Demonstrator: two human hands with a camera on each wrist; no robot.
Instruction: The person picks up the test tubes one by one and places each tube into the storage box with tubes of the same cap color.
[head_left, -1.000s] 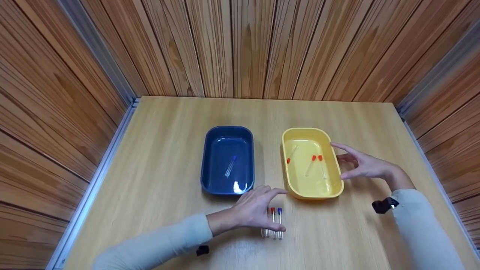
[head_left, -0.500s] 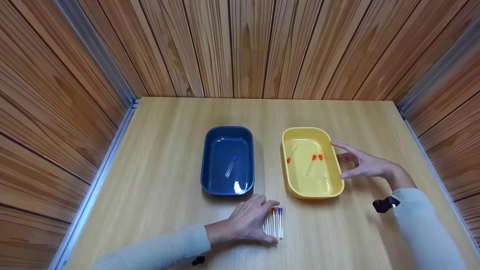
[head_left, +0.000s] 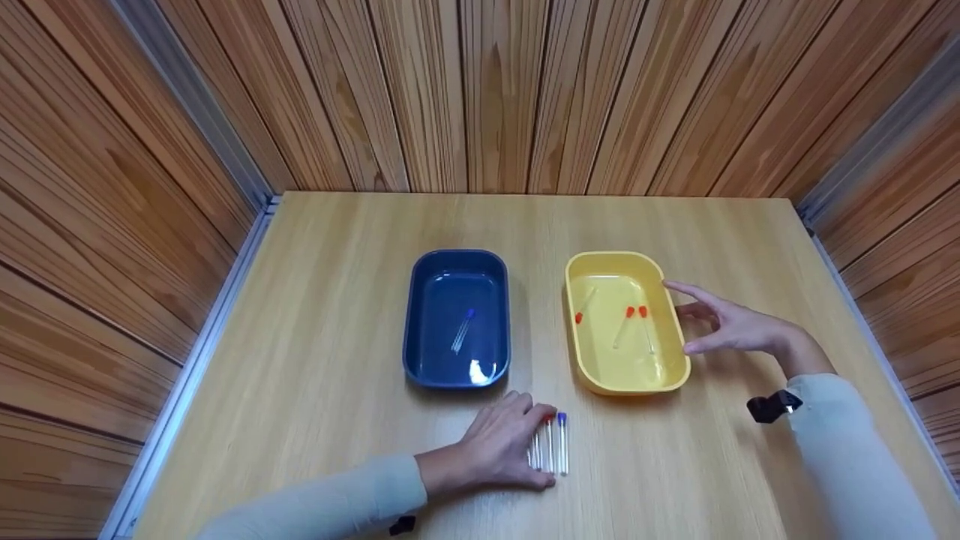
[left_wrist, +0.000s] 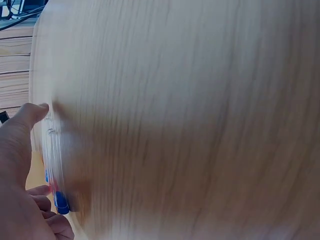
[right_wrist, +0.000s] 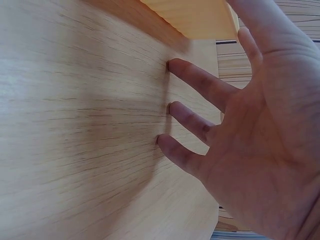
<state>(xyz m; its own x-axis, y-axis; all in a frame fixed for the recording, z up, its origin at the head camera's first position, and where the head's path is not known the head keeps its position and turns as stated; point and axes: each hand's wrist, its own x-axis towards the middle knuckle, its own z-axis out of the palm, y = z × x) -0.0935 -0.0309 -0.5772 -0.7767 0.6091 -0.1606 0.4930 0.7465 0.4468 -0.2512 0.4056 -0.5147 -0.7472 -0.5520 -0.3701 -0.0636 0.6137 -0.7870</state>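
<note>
Three clear tubes lie side by side on the wooden table near its front edge: a blue-capped tube, a red-capped tube, and a third one partly hidden under fingers. My left hand lies on them, fingers curled over the leftmost tube and thumb at its lower end. In the left wrist view the tubes run between thumb and fingers of that hand. My right hand is spread beside the yellow tray, holding nothing; its fingertips touch the table.
The yellow tray holds three red-capped tubes. A dark blue tray to its left holds one blue-capped tube. Wood-panel walls close in the table at the back and on both sides.
My left hand has come down from above the tubes and curled its fingers onto them. The right hand has stayed by the yellow tray.
</note>
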